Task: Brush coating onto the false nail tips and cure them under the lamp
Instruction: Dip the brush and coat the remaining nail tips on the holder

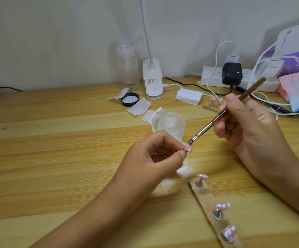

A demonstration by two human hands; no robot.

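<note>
Brown-handled brush (222,116) bristles touch a pink nail tip (188,149); three more stand on a wooden strip (208,201).

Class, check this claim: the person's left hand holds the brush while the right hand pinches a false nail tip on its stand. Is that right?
The hands are swapped. In the head view the right hand holds the brush, and the left hand pinches the false nail tip on its stand.
</note>
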